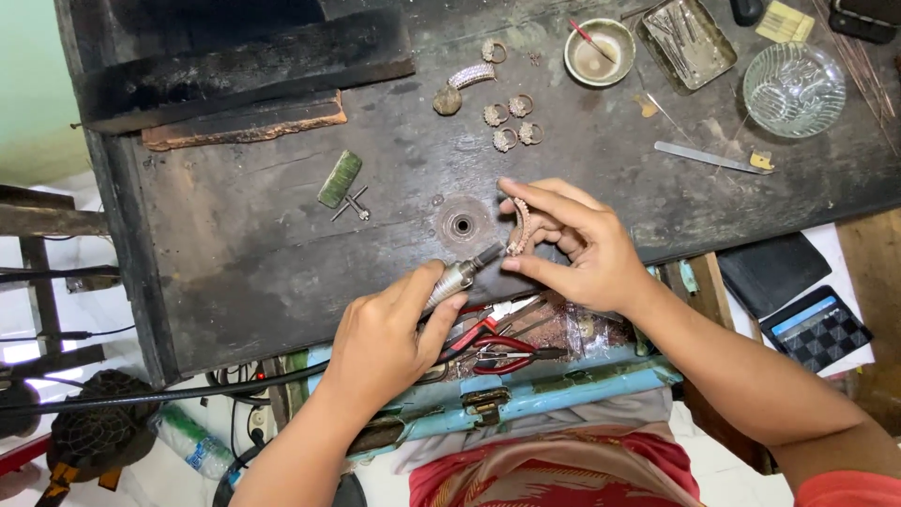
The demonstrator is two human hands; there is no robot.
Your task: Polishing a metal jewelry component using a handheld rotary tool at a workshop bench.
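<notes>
My left hand [385, 338] grips a metal rotary handpiece [462, 273] whose tip points up and right at a curved, stone-set bangle piece [521, 226]. My right hand [572, 246] pinches that bangle piece between thumb and fingers, just above the front edge of the dark workbench [282, 253]. The tool tip touches or nearly touches the bangle's lower end. A round metal disc with a hole [461, 224] sits in the bench just left of the bangle.
Several rings [511, 120] and another bangle piece [470, 75] lie further back. A small bowl [599, 52], metal tray [687, 39], glass dish [794, 88] and flat file [706, 158] stand at the back right. Red-handled pliers [497, 349] rest in a blue drawer [554, 390] below.
</notes>
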